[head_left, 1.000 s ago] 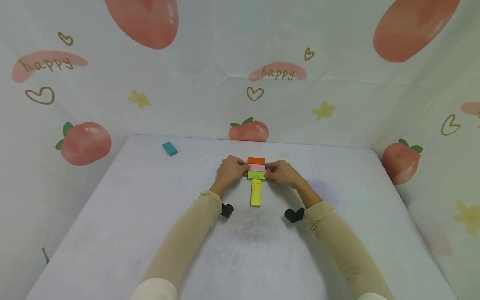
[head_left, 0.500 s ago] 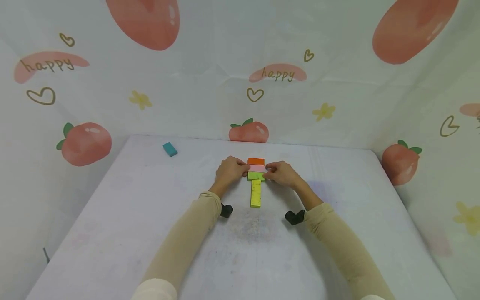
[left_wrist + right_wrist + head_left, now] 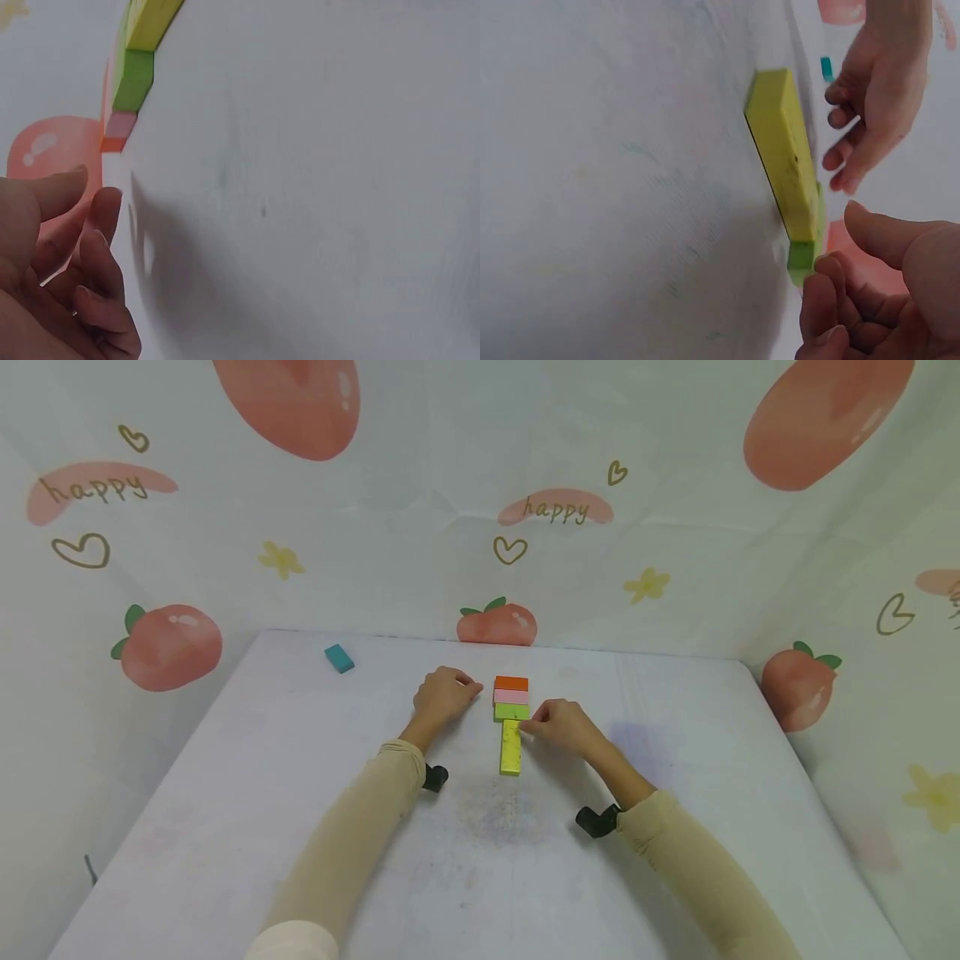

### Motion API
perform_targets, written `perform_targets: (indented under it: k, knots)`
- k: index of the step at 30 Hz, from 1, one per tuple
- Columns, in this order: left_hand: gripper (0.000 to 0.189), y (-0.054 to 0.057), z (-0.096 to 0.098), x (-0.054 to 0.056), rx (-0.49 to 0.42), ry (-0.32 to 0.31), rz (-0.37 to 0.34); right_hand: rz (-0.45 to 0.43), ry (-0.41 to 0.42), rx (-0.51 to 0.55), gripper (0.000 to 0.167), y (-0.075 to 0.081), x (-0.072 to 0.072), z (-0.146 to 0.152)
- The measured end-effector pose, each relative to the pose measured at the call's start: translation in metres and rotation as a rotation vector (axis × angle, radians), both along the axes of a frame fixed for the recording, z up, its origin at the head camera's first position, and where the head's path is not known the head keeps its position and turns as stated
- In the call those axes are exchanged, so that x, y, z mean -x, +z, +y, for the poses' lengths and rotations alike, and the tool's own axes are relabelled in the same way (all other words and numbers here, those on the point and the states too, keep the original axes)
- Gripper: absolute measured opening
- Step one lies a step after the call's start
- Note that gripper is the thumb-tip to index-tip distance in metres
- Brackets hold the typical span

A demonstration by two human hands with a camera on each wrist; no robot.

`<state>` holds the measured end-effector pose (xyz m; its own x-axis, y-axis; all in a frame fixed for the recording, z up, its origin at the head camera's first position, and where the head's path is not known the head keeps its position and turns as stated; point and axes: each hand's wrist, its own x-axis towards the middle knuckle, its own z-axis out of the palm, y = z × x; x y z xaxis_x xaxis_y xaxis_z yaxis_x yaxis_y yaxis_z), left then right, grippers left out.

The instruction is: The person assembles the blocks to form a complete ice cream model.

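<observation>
Orange (image 3: 512, 682), pink (image 3: 512, 697) and green (image 3: 512, 712) blocks lie side by side in a short stack-like row on the table. A yellow block (image 3: 511, 747) points lengthwise toward me from the green one, forming a stem. My left hand (image 3: 444, 696) hovers left of the orange and pink blocks, apart from them, its fingers loosely bent around nothing. My right hand (image 3: 564, 724) is at the right, fingertips close by the top of the yellow block. In the right wrist view its thumb (image 3: 881, 236) stands apart from the bent fingers, with no block between them.
A teal block (image 3: 340, 658) lies alone near the back left of the white table (image 3: 247, 793). Behind the table hangs a white cloth (image 3: 420, 527) printed with fruit and hearts. A black wrist mount (image 3: 597, 821) sticks out below the right forearm.
My left hand has let go of the row's left side and moved left. My right hand has come off the green block's right end and shifted toward me. The blocks look unmoved.
</observation>
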<state>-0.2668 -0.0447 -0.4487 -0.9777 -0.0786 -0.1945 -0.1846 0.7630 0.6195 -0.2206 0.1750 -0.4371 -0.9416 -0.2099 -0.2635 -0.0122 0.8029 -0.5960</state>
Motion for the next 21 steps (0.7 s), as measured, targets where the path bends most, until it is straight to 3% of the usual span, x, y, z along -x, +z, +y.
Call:
perform_targets:
  k: [5,11,16,21]
  knots:
    - [0.031,0.005,-0.013,0.000,0.008,0.007,0.039,0.049,-0.014,0.068,0.035,-0.006,-0.008,-0.005]
    - [0.031,0.007,-0.031,0.004,0.017,0.021,0.061,0.156,0.034,0.118,0.064,-0.018,-0.002,-0.002]
    - [0.033,0.008,-0.049,0.005,0.031,0.004,0.077,0.092,0.062,0.044,0.091,-0.022,0.007,0.000]
    - [0.034,0.009,-0.067,0.007,0.062,0.002,0.094,0.026,0.092,-0.005,0.102,-0.020,0.014,0.000]
